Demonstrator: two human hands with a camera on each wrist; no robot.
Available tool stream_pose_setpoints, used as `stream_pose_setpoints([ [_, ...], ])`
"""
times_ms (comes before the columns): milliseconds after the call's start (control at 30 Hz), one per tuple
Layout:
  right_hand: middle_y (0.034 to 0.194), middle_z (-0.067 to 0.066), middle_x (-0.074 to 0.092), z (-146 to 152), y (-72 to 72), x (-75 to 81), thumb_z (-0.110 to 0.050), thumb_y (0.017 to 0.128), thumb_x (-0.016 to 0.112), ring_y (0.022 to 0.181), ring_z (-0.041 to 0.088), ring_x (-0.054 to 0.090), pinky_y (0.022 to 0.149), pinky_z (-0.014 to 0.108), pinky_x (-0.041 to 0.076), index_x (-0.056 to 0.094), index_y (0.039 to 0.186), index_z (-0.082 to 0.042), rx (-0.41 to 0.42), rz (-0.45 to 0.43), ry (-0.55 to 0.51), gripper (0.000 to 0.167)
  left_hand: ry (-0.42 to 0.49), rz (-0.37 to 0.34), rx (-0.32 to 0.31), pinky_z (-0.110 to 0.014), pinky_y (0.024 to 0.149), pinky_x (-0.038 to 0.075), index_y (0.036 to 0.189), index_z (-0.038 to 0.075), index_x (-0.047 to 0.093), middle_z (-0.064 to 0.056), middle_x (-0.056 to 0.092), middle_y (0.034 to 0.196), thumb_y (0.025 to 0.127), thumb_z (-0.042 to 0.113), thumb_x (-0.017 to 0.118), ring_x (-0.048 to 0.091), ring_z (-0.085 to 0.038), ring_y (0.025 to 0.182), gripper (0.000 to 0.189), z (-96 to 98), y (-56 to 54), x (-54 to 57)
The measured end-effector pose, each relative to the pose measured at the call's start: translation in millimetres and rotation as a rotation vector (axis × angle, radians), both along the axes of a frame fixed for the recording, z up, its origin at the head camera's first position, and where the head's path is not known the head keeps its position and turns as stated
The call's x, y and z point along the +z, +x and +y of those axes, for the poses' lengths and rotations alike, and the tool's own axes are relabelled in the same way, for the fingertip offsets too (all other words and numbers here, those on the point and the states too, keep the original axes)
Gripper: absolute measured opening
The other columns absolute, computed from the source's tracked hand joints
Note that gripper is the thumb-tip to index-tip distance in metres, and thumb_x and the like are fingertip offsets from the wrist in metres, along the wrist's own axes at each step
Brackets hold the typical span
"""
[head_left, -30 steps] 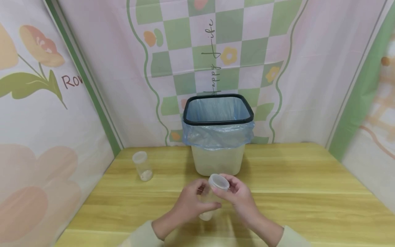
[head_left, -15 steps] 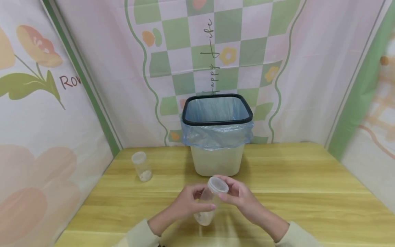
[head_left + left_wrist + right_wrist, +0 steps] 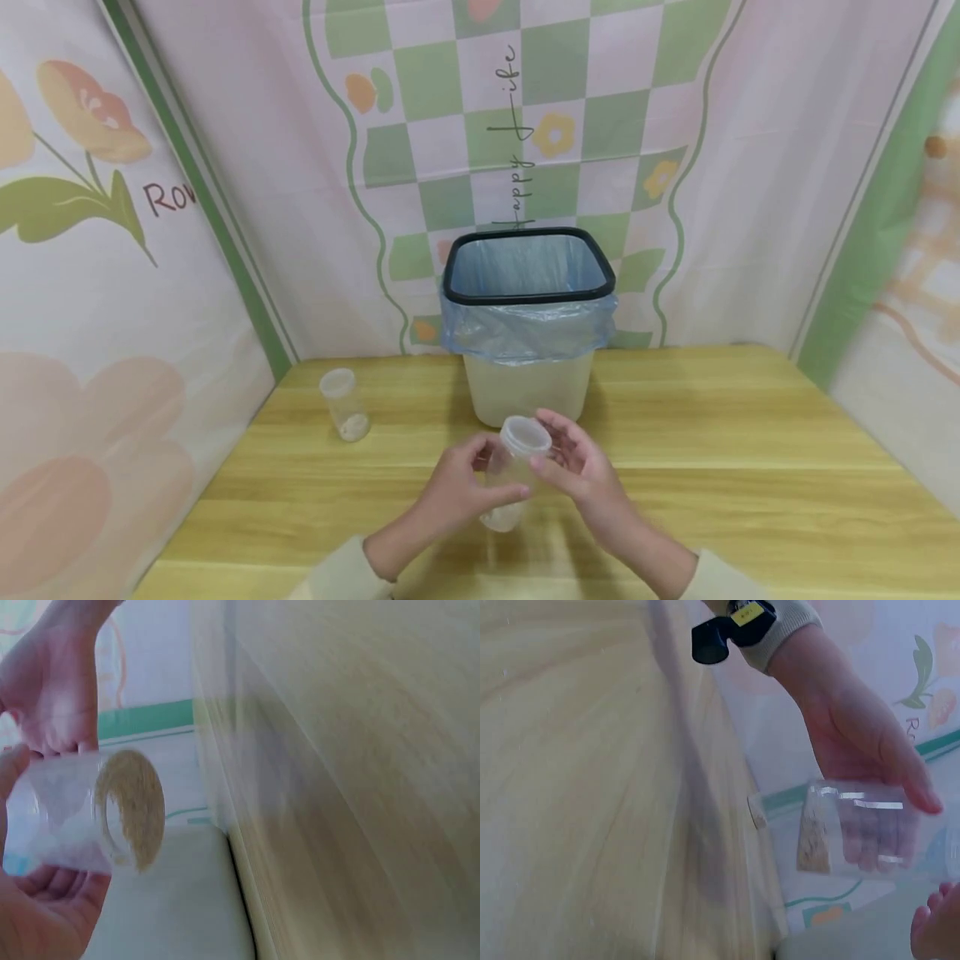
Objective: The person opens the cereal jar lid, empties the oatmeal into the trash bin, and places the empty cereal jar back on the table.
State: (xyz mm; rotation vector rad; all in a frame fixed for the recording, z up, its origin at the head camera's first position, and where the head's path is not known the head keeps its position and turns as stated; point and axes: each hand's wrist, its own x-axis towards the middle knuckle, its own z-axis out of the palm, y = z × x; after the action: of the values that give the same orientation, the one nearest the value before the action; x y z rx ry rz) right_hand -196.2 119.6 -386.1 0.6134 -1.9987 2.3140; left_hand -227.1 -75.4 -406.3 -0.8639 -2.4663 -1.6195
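Observation:
A clear plastic jar (image 3: 498, 508) with a translucent lid (image 3: 527, 434) is held a little above the table, tilted slightly. My left hand (image 3: 463, 487) grips its body, thumb in front and fingers behind. My right hand (image 3: 588, 473) is at the lid, thumb by the rim and fingers spread loosely behind; any contact there is hard to tell. In the left wrist view the jar's base (image 3: 133, 804) looks tan. The right wrist view shows the same tan layer (image 3: 813, 838), its nature unclear, and the left fingers through the clear wall.
A second clear jar (image 3: 347, 408) stands at the table's back left, with pale matter at its bottom. A pale bin (image 3: 528, 392) with a black rim and blue liner bag stands at the back centre, close beyond my hands. Printed curtains surround the wooden table (image 3: 712, 433).
The jar dips slightly, then rises again in my left hand. Around the lid, my right fingers have loosened and spread. The second jar and bin stay put.

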Motion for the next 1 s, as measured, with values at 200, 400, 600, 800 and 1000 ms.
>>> stream_pose_setpoints([
  [200, 0.129, 0.017, 0.052, -18, 8.6, 3.8, -0.003, 0.089, 0.067, 0.111, 0.019, 0.052, 0.093, 0.021, 0.045, 0.042, 0.134, 0.004, -0.225, -0.142, -0.004, 0.052, -0.009, 0.118, 0.114, -0.029, 0.078, 0.053, 0.104, 0.008, 0.062, -0.003, 0.061, 0.092, 0.071, 0.036, 0.086, 0.057, -0.015, 0.086, 0.05, 8.2, 5.1, 0.5],
  [400, 0.124, 0.014, 0.052, -28, 10.1, 3.3, -0.007, 0.087, 0.072, 0.109, 0.019, 0.05, 0.092, 0.023, 0.045, 0.041, 0.13, 0.003, -0.311, -0.22, 0.004, 0.054, -0.073, 0.167, 0.176, -0.024, 0.07, 0.047, 0.099, 0.012, 0.058, -0.005, 0.054, 0.087, 0.069, 0.042, 0.086, 0.051, -0.022, 0.08, 0.051, 15.2, 10.5, -1.6],
  [600, 0.122, 0.015, 0.052, -31, 9.6, 0.8, -0.007, 0.085, 0.073, 0.107, 0.019, 0.052, 0.089, 0.024, 0.047, 0.04, 0.129, 0.005, -0.316, -0.245, -0.015, 0.057, -0.118, 0.202, 0.215, -0.021, 0.064, 0.043, 0.097, 0.015, 0.054, -0.005, 0.051, 0.084, 0.067, 0.047, 0.086, 0.048, -0.019, 0.076, 0.054, 18.5, 12.3, -6.4],
  [800, 0.121, 0.014, 0.055, -27, 8.5, -0.1, -0.009, 0.085, 0.074, 0.106, 0.02, 0.053, 0.09, 0.027, 0.046, 0.044, 0.128, 0.004, -0.299, -0.233, 0.027, 0.054, -0.109, 0.182, 0.194, -0.021, 0.064, 0.043, 0.096, 0.016, 0.053, 0.0, 0.048, 0.083, 0.067, 0.044, 0.087, 0.049, -0.022, 0.076, 0.053, 16.9, 11.9, -6.4],
  [1000, 0.12, 0.013, 0.058, -17, 4.5, 1.2, -0.004, 0.085, 0.071, 0.108, 0.022, 0.056, 0.091, 0.026, 0.048, 0.051, 0.126, 0.003, -0.198, -0.174, 0.028, 0.046, -0.044, 0.095, 0.087, -0.03, 0.076, 0.051, 0.104, 0.013, 0.06, -0.006, 0.058, 0.091, 0.071, 0.041, 0.086, 0.054, -0.023, 0.085, 0.051, 9.4, 8.5, -1.9],
])
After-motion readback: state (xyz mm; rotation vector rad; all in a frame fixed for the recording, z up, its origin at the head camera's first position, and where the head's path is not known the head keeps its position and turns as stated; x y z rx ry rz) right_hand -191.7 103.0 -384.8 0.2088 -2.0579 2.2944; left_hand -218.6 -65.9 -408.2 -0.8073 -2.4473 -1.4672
